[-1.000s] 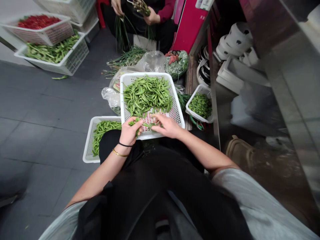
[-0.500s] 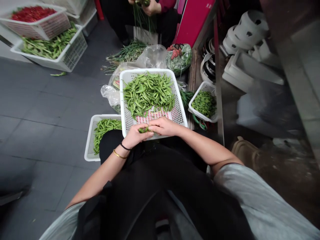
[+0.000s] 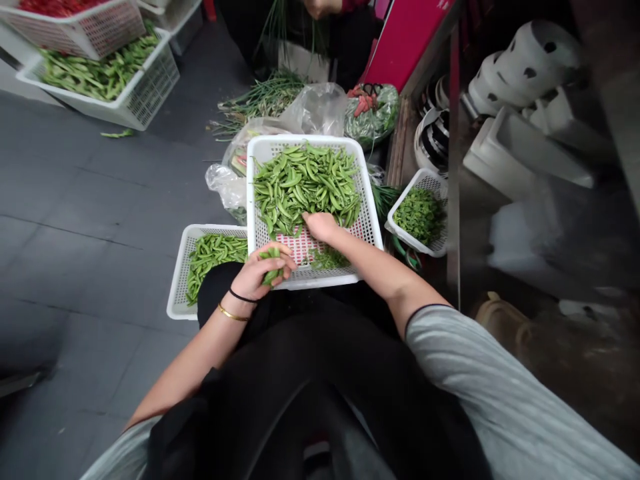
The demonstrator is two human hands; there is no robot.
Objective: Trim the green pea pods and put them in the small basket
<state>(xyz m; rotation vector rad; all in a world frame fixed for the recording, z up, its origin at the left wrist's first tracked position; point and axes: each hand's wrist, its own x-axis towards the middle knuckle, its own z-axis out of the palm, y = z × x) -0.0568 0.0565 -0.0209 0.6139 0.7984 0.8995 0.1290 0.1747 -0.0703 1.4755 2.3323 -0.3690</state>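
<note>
A white plastic basket [image 3: 373, 217] rests across my lap, with a heap of green pea pods [image 3: 305, 180] in its far part. My left hand [image 3: 260, 270] is at the near left corner of the basket, its fingers curled round a few pea pods [image 3: 271, 265]. My right hand [image 3: 323, 227] reaches into the basket and touches the near edge of the heap. Its fingers are drawn together, and whatever is between the fingertips is hidden. Beneath my right wrist lies a small pile of green trimmings [image 3: 327, 258].
Left of my knee stands a lower basket [image 3: 176, 283] of pea pods. A small basket of leafy greens [image 3: 420, 215] sits at right. Beyond are plastic bags [image 3: 320, 110], long green stalks [image 3: 265, 97] and another person's hand [image 3: 323, 7]. Stacked baskets [image 3: 145, 100] stand far left.
My hands have parted. The right one moved forward to the pea pod heap, uncovering the trimmings; the left one turned and drew slightly back, still holding pods. The view shifted a little.
</note>
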